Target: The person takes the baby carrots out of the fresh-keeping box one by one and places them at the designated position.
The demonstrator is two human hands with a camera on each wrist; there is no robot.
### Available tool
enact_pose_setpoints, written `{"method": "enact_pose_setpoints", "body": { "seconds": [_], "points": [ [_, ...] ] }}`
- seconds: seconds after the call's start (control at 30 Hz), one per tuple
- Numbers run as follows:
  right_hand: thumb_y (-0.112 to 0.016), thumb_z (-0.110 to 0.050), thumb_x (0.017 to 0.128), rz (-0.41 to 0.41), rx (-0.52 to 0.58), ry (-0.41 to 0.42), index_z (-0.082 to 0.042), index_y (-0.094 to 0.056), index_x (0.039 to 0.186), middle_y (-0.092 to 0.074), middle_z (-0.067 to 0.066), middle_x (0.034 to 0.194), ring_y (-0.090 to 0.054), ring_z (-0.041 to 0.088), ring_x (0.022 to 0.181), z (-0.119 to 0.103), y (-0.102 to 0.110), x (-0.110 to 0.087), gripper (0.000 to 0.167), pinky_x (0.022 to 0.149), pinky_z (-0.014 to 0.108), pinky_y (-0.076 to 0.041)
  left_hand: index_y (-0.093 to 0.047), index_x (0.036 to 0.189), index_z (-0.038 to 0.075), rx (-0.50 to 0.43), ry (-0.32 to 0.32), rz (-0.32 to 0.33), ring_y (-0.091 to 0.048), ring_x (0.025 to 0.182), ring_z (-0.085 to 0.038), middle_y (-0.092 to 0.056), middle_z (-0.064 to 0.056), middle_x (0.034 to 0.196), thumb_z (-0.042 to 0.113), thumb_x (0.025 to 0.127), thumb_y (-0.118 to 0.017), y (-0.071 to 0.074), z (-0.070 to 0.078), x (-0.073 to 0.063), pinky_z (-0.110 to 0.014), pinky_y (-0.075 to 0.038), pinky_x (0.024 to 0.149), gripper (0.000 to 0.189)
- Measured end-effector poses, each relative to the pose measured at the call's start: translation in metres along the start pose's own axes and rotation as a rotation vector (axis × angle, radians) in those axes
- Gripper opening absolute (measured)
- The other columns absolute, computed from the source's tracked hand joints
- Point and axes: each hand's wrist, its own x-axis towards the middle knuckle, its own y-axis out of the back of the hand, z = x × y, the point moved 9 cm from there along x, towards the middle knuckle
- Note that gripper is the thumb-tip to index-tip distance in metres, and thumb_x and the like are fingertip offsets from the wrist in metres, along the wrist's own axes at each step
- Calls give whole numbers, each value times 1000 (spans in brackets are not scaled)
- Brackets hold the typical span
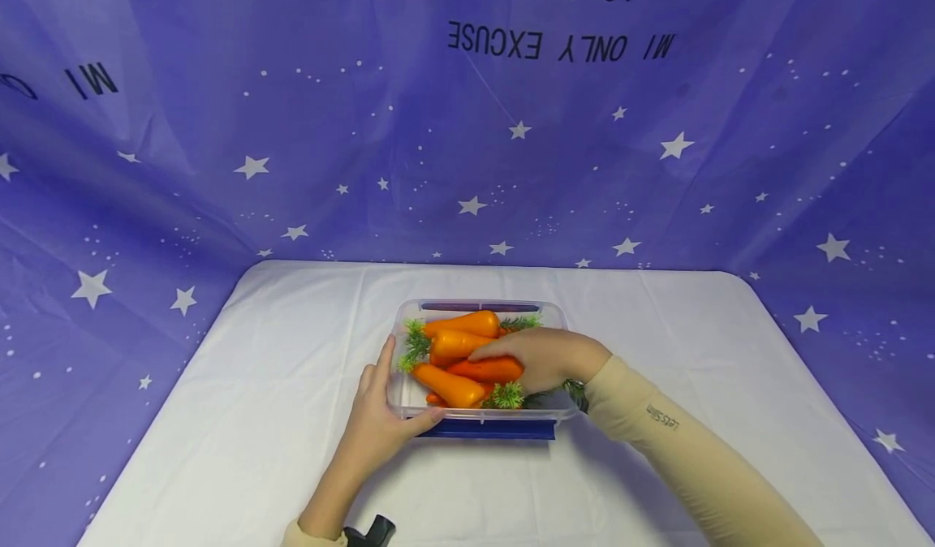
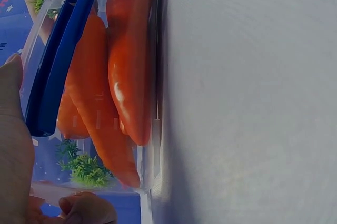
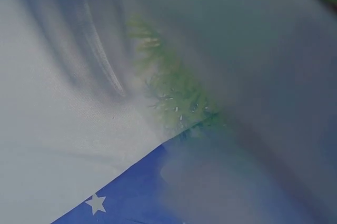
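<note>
A clear plastic food container [image 1: 398, 397] with a blue clip flap [image 1: 497, 429] along its front stands on the table, filled with several toy carrots [image 1: 449, 386] that have green leafy tops. My left hand [image 1: 376, 425] grips the container's front left corner, thumb on the front rim and fingers along the left wall. From the right, my right hand [image 1: 548, 356] reaches inside and holds a darker orange carrot [image 1: 488, 368], the thumb lying over it. The left wrist view shows carrots [image 2: 129, 61] through the clear wall. In the right wrist view, green leaves [image 3: 179, 98] appear blurred behind plastic.
A white cloth [image 1: 292, 352] covers the table under the container. Purple fabric [image 1: 409, 141] with white stars and printed words hangs behind and at both sides. A black strap piece [image 1: 376, 531] shows at the left wrist.
</note>
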Motion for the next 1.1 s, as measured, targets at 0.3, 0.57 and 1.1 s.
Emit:
{"method": "enact_pose_setpoints", "body": {
  "seconds": [0.3, 0.57, 1.1],
  "points": [
    [-70, -19, 87, 30, -8, 85, -46, -42, 148, -55, -11, 144, -57, 19, 125, -2, -1, -4, 72, 102, 43, -48, -14, 161, 28, 3, 1, -2, -51, 106, -27, -50, -14, 120, 58, 65, -86, -2, -2, 0, -46, -44, 94, 123],
    [-69, -11, 88, 119, -3, 229, -38, -48, 147, -50, -11, 149, -54, 20, 128, -3, 6, -18, 68, 100, 41, -49, -13, 160, 32, 14, 2, 5, -51, 103, -25, -51, -13, 120, 58, 65, -87, -1, -2, 1, -43, -45, 90, 123],
    [-66, -9, 84, 117, 159, 116, -40, -47, 147, -63, -8, 127, -59, 10, 89, 10, 16, -34, 72, 81, 32, -50, -13, 160, 31, 6, 0, 3, -51, 103, -26, -51, -14, 121, 57, 65, -87, -1, -3, 0, -45, -45, 91, 123]
  ]
}}
